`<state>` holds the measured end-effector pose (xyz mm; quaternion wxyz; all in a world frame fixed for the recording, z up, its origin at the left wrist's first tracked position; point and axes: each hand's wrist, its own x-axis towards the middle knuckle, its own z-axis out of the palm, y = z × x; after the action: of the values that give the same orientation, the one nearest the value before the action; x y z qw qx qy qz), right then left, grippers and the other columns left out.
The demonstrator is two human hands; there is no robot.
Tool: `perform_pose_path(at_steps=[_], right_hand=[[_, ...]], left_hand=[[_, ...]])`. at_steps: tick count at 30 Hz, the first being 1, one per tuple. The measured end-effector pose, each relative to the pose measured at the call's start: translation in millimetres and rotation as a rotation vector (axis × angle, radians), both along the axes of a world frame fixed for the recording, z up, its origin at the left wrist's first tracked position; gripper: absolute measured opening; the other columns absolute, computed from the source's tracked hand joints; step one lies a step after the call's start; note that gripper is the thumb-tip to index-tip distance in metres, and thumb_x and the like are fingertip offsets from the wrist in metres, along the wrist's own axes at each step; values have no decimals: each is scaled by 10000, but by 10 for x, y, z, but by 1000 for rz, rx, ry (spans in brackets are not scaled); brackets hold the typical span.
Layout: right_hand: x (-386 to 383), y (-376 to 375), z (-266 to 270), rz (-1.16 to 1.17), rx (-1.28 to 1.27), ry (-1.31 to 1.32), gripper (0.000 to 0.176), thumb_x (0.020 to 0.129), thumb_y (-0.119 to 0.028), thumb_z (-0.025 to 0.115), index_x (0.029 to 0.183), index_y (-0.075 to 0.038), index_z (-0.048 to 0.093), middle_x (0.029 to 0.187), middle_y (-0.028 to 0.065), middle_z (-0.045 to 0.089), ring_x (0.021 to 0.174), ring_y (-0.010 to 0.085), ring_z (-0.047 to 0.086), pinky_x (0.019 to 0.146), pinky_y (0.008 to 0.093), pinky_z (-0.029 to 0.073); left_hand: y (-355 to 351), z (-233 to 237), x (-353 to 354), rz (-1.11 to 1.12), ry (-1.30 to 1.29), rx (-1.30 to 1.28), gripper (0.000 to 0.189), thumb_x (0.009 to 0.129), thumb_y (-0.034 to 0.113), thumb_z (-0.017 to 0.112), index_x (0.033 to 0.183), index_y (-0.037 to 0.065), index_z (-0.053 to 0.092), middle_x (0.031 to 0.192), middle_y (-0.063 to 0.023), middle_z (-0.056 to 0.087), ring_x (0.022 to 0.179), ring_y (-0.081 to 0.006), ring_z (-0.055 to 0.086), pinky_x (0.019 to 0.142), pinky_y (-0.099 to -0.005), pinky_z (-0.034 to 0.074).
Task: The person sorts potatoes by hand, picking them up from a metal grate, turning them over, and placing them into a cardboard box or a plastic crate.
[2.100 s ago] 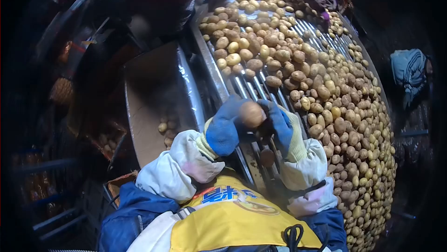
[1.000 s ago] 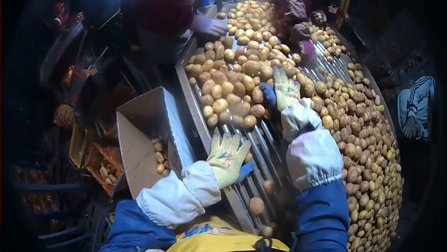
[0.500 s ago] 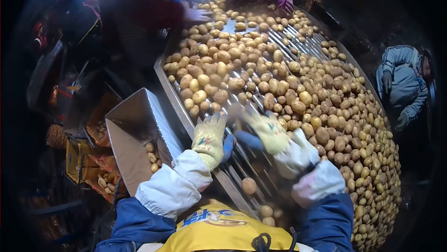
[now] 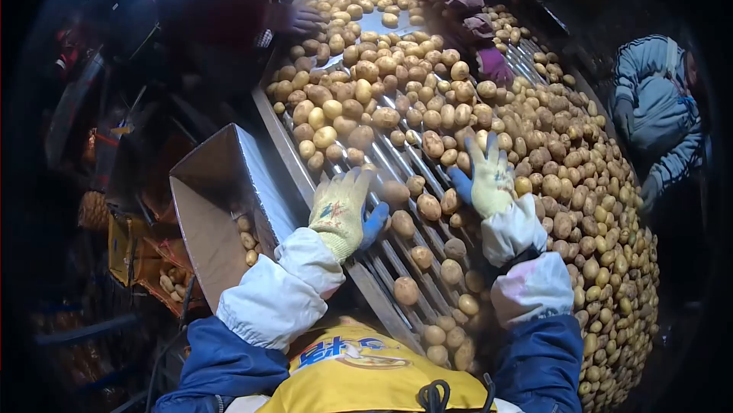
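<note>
Potatoes [image 4: 561, 226] cover most of a metal roller table [image 4: 379, 251], thickest along its right side. My left hand [image 4: 340, 211], in a pale yellow glove with blue on the thumb, lies with fingers stretched out by the table's left edge, touching or nearly touching a few potatoes. My right hand [image 4: 491, 182], gloved alike, spreads its fingers over the border of the dense pile at the right. Neither palm shows, and I see nothing gripped. Between the hands, loose potatoes [image 4: 429, 207] sit on the bare rollers, and several more gather near my yellow apron [image 4: 359, 367].
A cardboard box [image 4: 200, 218] with some potatoes inside stands left of the table's metal rim [image 4: 284, 138]. Further left are open sacks [image 4: 137, 260]. Across the table, co-workers' gloved hands [image 4: 492, 64] reach in. Another person [image 4: 657, 111] is at the right.
My right hand has moved right and away from me, from the rollers to the pile's edge. More potatoes lie on the near rollers. A co-worker's purple-gloved hand has come nearer.
</note>
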<state>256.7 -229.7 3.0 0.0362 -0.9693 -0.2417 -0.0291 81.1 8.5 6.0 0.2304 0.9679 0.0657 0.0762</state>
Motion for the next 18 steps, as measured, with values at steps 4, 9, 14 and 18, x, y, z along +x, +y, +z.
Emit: perform_pose_path(at_steps=[4,9,14,18], right_hand=[[-467,-219,90,47,297,69,452,945,-401,700,1266,-93,621,1290,210,624,1120,431,627,1005,542,466],[-1178,-297,632,407,95,174,470,914,-369,752,1252,-53,673,1092,195,715,990,394,693,867,494,545],[-799,-36,1033,-39,345,653,449,946,-374,754,1251,-47,718,1013,198,770,956,346,765,816,439,594],[-311,327,481,-84,-122,181,424,1008,-377,651,1343,-117,644,1064,153,766,978,324,757,836,440,594]], left_hand=[[37,-8,-13,-12,-4,-33,628,861,322,730,1385,22,557,1231,-185,650,1135,-404,616,968,-516,456],[49,-45,-47,-24,-11,-28,640,866,326,744,1401,29,556,1265,-180,652,1161,-401,617,991,-510,450],[54,106,-65,-41,1,-108,593,881,298,777,1390,51,600,1300,-199,670,1178,-385,653,1020,-484,481],[-31,85,-97,172,-45,-636,510,953,270,766,1388,40,631,1253,-155,716,1123,-257,702,998,-395,538]])
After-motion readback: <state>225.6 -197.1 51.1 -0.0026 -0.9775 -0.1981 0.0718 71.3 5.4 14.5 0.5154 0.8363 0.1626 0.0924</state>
